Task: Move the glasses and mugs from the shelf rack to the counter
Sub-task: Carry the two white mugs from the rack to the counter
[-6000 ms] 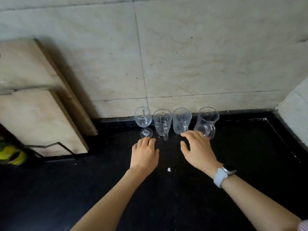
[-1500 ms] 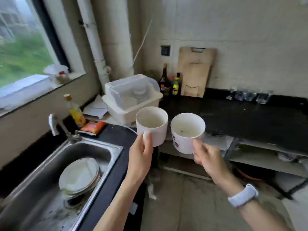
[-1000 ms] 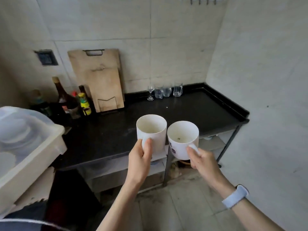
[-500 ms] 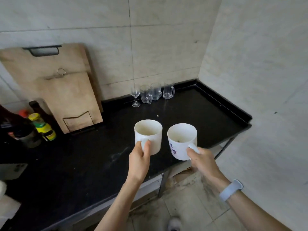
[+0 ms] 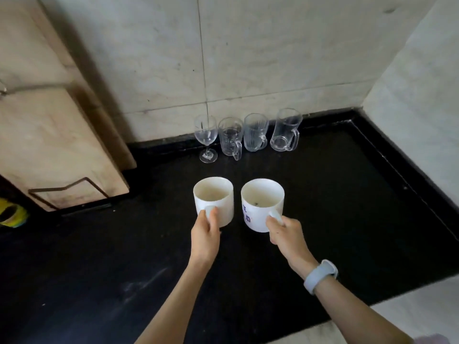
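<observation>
My left hand (image 5: 205,235) grips the handle of a plain white mug (image 5: 214,200). My right hand (image 5: 286,233) grips the handle of a second white mug (image 5: 261,203) with blue print on its side. Both mugs are upright, side by side, over the black counter (image 5: 347,207). Whether they touch the counter I cannot tell. Against the back wall stands a row of clear glassware: a wine glass (image 5: 206,137), then three glass mugs (image 5: 231,139) (image 5: 255,132) (image 5: 285,130).
Two wooden cutting boards (image 5: 49,135) lean on the wall at the left in a wire stand. A yellow-green bottle (image 5: 11,216) shows at the left edge. The counter has a raised rim (image 5: 407,175) along the right. Tiled walls close the corner.
I have stepped closer to the counter. Both mugs have moved forward over it, toward the row of glasses, and are held lower.
</observation>
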The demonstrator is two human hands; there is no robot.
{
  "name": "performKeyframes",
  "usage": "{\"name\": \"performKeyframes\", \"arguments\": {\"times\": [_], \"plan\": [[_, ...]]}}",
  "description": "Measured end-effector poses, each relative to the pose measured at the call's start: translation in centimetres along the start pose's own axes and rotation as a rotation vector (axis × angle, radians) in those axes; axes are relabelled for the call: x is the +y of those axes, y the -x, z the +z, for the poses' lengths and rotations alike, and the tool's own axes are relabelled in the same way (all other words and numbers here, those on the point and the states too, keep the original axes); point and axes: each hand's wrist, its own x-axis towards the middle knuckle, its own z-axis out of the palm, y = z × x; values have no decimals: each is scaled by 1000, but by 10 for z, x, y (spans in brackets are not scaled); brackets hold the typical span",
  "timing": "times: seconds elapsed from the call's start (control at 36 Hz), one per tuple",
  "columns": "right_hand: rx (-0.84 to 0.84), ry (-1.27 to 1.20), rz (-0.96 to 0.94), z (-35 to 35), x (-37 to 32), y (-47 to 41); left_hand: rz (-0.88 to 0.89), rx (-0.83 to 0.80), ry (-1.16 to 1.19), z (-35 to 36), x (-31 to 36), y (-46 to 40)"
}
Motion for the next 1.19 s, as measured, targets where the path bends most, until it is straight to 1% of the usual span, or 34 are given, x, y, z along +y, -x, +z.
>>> {"name": "performKeyframes", "arguments": {"times": [0.06, 0.17, 0.31, 0.42, 0.58, 0.67, 0.81, 0.92, 1.03, 1.08, 1.14, 1.19], "plan": [[-22, 9, 5, 2, 3, -29, -18, 18, 18, 12, -5, -21], [-46, -52, 22, 5, 11, -74, 16, 54, 15, 25, -12, -52], [-65, -70, 17, 11, 20, -111, 44, 75, 9, 32, -19, -78], [-72, -64, 1, 18, 24, -126, 45, 68, 39, 37, -22, -90], [-102, -24, -6, 27, 19, -143, -6, 6, 95, 40, -20, -100], [-98, 39, -51, 30, 16, -150, -39, -23, 80, 40, -22, -104], [-74, 115, -69, 31, 18, -156, -93, -7, 26, 39, -31, -106], [-73, 187, -94, 29, 19, -153, -83, -3, -6, 41, -33, -105], [-38, 229, -140, 28, 12, -146, -76, 77, -102, 38, -29, -103], [10, 246, -158, 25, 6, -141, -68, 94, -157, 32, -27, -97], [99, 285, -205, 22, -1, -134, -36, 90, -276, 19, -24, -91], [172, 381, -292, 19, -12, -126, 0, 98, -424, 1, -19, -86]]}}
